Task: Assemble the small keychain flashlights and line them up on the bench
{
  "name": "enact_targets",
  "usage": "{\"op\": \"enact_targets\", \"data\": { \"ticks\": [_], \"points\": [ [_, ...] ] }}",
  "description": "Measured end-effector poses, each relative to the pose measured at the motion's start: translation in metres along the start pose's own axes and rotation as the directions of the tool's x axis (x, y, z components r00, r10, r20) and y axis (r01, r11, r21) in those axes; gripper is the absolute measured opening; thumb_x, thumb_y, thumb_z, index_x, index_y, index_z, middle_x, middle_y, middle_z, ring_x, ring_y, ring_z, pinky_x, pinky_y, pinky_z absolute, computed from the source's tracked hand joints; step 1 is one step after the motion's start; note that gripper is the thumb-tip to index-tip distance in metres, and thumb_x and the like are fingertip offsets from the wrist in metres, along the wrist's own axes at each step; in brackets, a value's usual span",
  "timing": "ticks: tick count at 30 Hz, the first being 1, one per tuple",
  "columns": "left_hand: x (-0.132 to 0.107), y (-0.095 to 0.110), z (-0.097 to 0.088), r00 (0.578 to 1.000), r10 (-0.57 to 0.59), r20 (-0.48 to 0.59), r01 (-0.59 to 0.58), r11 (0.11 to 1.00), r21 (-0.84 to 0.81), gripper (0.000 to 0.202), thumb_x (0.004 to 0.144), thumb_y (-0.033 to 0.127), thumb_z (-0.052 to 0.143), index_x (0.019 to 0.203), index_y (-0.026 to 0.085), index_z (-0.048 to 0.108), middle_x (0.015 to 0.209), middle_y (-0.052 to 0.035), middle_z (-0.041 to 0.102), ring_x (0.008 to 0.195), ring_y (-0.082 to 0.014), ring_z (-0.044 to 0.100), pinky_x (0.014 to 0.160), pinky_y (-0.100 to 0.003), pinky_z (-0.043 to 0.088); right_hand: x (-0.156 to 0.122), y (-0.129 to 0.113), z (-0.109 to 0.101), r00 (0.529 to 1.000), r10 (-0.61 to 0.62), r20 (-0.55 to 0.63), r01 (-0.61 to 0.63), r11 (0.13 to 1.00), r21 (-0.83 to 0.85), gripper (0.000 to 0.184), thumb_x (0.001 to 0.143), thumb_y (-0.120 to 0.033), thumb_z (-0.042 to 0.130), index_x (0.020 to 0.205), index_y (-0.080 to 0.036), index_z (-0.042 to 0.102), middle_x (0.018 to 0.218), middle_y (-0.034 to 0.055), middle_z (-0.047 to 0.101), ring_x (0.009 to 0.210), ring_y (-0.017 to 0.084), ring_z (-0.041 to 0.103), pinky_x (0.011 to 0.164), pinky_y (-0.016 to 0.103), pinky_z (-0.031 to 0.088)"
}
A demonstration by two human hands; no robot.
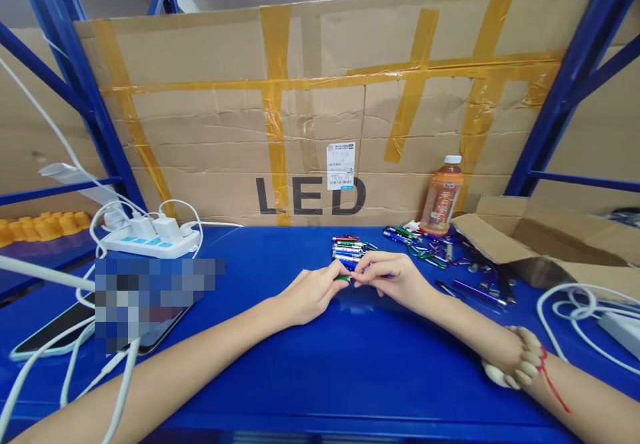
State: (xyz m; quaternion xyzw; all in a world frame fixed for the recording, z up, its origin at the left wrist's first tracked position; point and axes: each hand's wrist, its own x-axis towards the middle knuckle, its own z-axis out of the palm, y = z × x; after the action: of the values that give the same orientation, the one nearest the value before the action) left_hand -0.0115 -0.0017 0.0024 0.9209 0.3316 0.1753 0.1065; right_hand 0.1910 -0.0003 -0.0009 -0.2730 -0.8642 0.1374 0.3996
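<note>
Above the middle of the blue table, my left hand [316, 293] pinches a small green keychain flashlight [343, 278] between thumb and fingers. My right hand [395, 277] meets it from the other side, its fingertips closed at the flashlight's right end. Fingers cover much of the flashlight. Just behind the hands lies a row of small metal flashlights [347, 249] in red, green, silver and blue, side by side. To the right is a loose pile of coloured flashlights and carabiner clips [425, 252].
An orange drink bottle [442, 197] stands behind the pile, beside an open cardboard box [555, 237]. On the left are a white power strip [150, 241] with plugs, phones [55, 324] and cables. White cable coils [575, 301] lie at right. A large cardboard sheet [220, 137] closes the back.
</note>
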Motion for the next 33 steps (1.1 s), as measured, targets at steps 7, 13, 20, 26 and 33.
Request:
{"op": "enact_targets", "data": {
  "ticks": [7,13,20,26,33],
  "points": [
    [-0.001,-0.002,0.002,0.999,0.049,0.018,-0.049,0.998,-0.03,0.017,0.092,0.031,0.029,0.1,0.023,0.042,0.096,-0.0003,0.061,0.08,-0.0164,0.061,0.065,-0.023,0.04,-0.001,0.002,-0.001,0.995,-0.087,0.057,0.085,0.996,0.025,0.023,0.082,-0.031,0.052,0.068,-0.02,0.068,0.076,0.0065,0.065,0.071,0.013,0.06,0.066,0.025,0.048],
    [0.0,-0.002,0.003,0.995,0.092,0.025,-0.092,0.996,-0.006,0.015,0.092,0.029,0.029,0.099,0.023,0.041,0.103,-0.0005,0.061,0.086,-0.0176,0.061,0.066,-0.024,0.041,-0.002,0.001,0.002,0.996,-0.086,0.029,0.084,0.995,0.063,0.021,0.081,-0.027,0.054,0.067,-0.019,0.067,0.071,0.0056,0.065,0.067,0.012,0.059,0.062,0.024,0.047],
    [0.002,-0.002,0.004,0.996,0.083,0.014,-0.083,0.995,0.054,0.014,0.092,0.028,0.03,0.096,0.021,0.041,0.105,-0.0026,0.059,0.093,-0.018,0.059,0.07,-0.025,0.044,-0.001,-0.004,0.004,0.999,0.042,0.005,-0.042,0.998,0.055,0.027,0.078,-0.037,0.056,0.062,-0.018,0.067,0.068,0.0065,0.064,0.06,0.013,0.057,0.054,0.024,0.044],
    [0.001,-0.001,0.006,0.994,0.095,-0.063,-0.088,0.991,0.101,0.012,0.091,0.028,0.034,0.096,0.02,0.04,0.107,-0.0038,0.059,0.098,-0.0177,0.057,0.071,-0.025,0.046,0.002,-0.012,0.007,0.982,0.186,-0.037,-0.181,0.977,0.109,0.029,0.072,-0.042,0.06,0.059,-0.017,0.066,0.064,0.0066,0.062,0.044,0.01,0.05,0.04,0.022,0.039],
    [0.001,0.0,0.009,0.983,0.106,-0.148,-0.084,0.985,0.152,0.014,0.091,0.028,0.035,0.1,0.018,0.041,0.108,-0.0044,0.06,0.101,-0.0173,0.056,0.075,-0.026,0.047,0.002,-0.012,0.015,0.949,0.3,-0.102,-0.281,0.946,0.162,0.037,0.064,-0.049,0.065,0.048,-0.016,0.058,0.058,0.0058,0.058,0.041,0.009,0.046,0.037,0.021,0.037]
  ]
}}
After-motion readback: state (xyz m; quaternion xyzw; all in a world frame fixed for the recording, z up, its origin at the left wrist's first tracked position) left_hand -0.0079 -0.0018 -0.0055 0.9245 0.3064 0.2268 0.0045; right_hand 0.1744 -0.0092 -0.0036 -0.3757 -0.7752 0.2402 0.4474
